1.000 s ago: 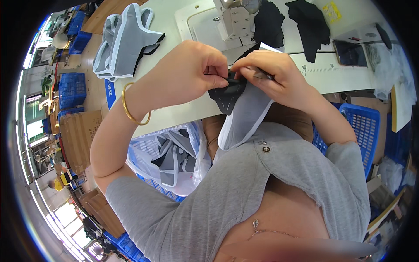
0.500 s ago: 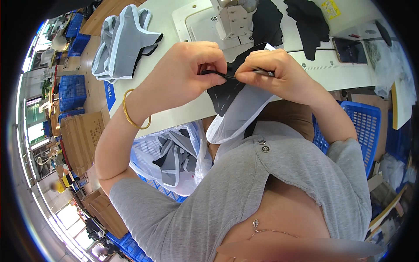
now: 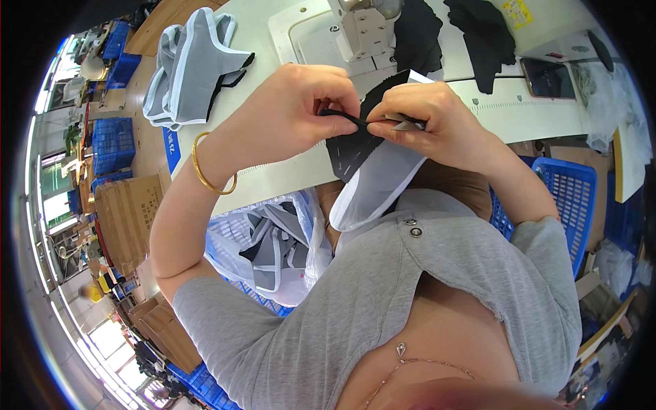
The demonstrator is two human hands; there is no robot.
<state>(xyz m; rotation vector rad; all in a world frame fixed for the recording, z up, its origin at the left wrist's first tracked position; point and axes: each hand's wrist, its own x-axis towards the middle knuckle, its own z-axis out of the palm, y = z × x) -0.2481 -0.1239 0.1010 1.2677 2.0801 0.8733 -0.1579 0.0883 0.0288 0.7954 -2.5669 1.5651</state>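
A black and white fabric piece (image 3: 347, 152) is stretched between my two hands above the front edge of the table. Its white part (image 3: 383, 181) hangs down towards my lap. My left hand (image 3: 297, 113) pinches the black edge between thumb and fingers. Close beside it, my right hand (image 3: 444, 123) pinches the same edge with thumb and forefinger. Tucked in the right hand is a small metal tool (image 3: 408, 126) with pointed blades, perhaps thread snips; the fingers hide most of it. White stitch marks show on the black cloth.
Behind my hands stands a white sewing machine (image 3: 359, 34). Grey pieces with white trim (image 3: 195, 78) lie at left, black cloth pieces (image 3: 484, 41) and a phone (image 3: 549, 78) at right. Below are a plastic-lined basket (image 3: 229, 236) of grey pieces and a blue basket (image 3: 567, 198).
The hanging white part has swung slightly right and lower. In my right hand the metal tool has turned, showing more of its blades. Both hands keep their pinch on the cloth.
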